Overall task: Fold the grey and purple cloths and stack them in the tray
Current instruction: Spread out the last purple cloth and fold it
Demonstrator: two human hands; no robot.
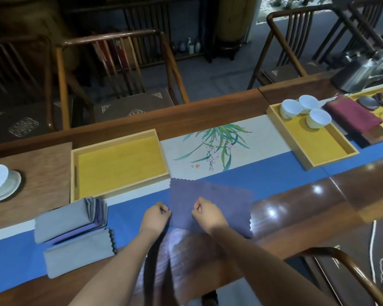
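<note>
Purple cloth: We saw a purple cloth (pixel 210 206) lying flat and unfolded on the blue runner (pixel 13 259), near the front edge of the wooden table (pixel 307 208). Its edges were cut in a zigzag.
Left hand: Our left hand (pixel 155 218) had its fingers curled, and it pinched the left edge of the purple cloth.
Right hand: Our right hand (pixel 208 214) had its fingers curled too, and it pinched the purple cloth near the middle of its near part.
Pile of cloths: A pile of grey and purple cloths (pixel 71 219) sat on the runner to the left of our hands. It was just in front of the tray.
Grey cloth: One folded grey cloth (pixel 80 252) lay just in front of the pile, touching it.
Tray: The yellow tray (pixel 119 164) with a pale wooden rim sat behind the pile, with no cloth in it.
Second tray: Another yellow tray (pixel 323 146) stood far to the right, with three white cups (pixel 305 111) in its back end.
Lidded bowl: A white bowl on a saucer (pixel 0 182) sat at the far left.
Painted mat: A mat with green leaves and pink flowers (pixel 217 146) lay between the two trays.
</note>
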